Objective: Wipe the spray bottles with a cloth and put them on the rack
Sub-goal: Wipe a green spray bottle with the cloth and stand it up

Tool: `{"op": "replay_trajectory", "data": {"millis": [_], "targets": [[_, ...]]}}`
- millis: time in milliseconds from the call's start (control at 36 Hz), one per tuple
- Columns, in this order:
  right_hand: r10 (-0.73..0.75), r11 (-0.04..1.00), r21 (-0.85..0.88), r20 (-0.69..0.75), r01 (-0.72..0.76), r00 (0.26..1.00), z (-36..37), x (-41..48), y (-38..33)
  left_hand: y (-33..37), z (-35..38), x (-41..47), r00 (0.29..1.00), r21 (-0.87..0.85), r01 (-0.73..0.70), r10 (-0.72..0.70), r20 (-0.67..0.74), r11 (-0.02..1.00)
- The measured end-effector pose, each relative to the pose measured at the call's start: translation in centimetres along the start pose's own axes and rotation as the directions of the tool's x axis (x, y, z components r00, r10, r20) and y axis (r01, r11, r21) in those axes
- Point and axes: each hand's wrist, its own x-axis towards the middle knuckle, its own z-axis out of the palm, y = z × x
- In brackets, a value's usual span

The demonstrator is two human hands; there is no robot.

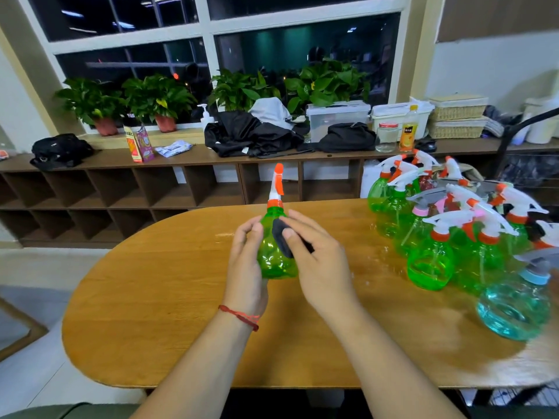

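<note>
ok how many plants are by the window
4 in a row: left plant, second plant, third plant behind the black clothes, fourth plant behind the clear box; more could be hidden.

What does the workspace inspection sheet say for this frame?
Surface: wooden table, rounded end, glossy.
Job's things: green spray bottle upright in the hands, dark cloth against its side; cluster of spray bottles on the table's right, mostly green, one blue-green bottle nearest.
Clutter: black bags, clothing and storage boxes on the bench behind.
Hands: left hand grips the bottle; right hand holds the cloth on it.
Cables: nothing seen.
Surroundings: potted plants, dark window, cubby shelves.
</note>
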Motion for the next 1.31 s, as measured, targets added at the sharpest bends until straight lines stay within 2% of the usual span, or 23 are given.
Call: {"op": "replay_trajectory", "data": {"millis": [167, 306, 389, 500, 639, 750, 861, 1000, 1139, 1306], "targets": [[0.035, 0.999, 0.027, 0.033, -0.036, 0.999, -0.1, 2.5, -0.2, -0.2, -0.2, -0.6, 0.998, -0.011, 0.02, -0.019, 0.067, 1.0], [0.074, 0.989, 0.13, -0.014, -0.071, 0.997, 0.3, 0.2, 0.0, -0.5, -0.9, -0.3, 0.998, 0.029, -0.065, 0.066, -0.021, 0.997], [0.021, 0.999, 0.044, -0.032, -0.019, 0.999, 1.0, -1.6, 0.2, -0.5, -1.1, -0.1, 0.996, -0.062, -0.041, 0.036, -0.076, 0.997], [-0.035, 0.999, -0.007, 0.009, 0.035, 0.999, 1.7, -3.6, 0.6, -0.4, -1.7, 0.5, 0.992, -0.063, -0.037, 0.029, -0.121, 0.997], [-0.017, 1.0, -0.006, 0.015, 0.017, 1.0, 1.2, -3.4, 1.2, -0.5, -1.9, -0.1, 0.998, -0.018, -0.025, 0.024, -0.064, 1.0], [-0.012, 1.0, 0.019, 0.005, 0.011, 1.0, 0.2, -0.9, 1.1, -0.8, -2.2, -0.9, 0.999, 0.049, -0.021, 0.019, 0.032, 0.999], [0.054, 0.998, 0.043, -0.007, -0.054, 0.998, -0.5, 1.4, 0.5, -0.9, -2.2, -1.4, 0.996, 0.079, -0.019, 0.012, 0.083, 0.997], [0.009, 1.0, 0.012, -0.007, -0.009, 1.0, 0.9, -0.4, 0.3, -0.4, -2.2, -0.9, 0.999, 0.065, -0.034, 0.032, 0.03, 0.997], [-0.049, 0.996, -0.074, 0.059, 0.053, 0.997, 2.5, -4.6, 0.6, -0.3, -2.9, 0.3, 0.997, -0.041, -0.006, 0.002, -0.08, 0.999], [-0.029, 0.995, -0.09, 0.052, 0.034, 0.998, 2.1, -3.1, 1.2, -1.3, -2.7, 0.0, 0.991, 0.002, -0.034, 0.034, -0.132, 0.999]]}}
